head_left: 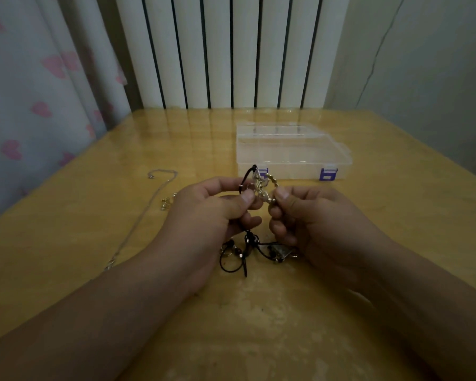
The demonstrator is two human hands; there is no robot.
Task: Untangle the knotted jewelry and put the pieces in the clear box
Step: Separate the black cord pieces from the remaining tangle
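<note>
A knot of jewelry hangs between both hands above the table: a gold beaded chain twisted with a black cord. My left hand pinches the cord and chain from the left. My right hand pinches the gold chain from the right. Under the hands, black cord loops with dark beads and a small metal pendant trail onto the table. The clear box with purple latches stands shut just beyond the hands.
A thin silver chain lies stretched out on the wooden table at the left, with a small gold piece beside it. A curtain hangs at the left; a white radiator stands behind the table.
</note>
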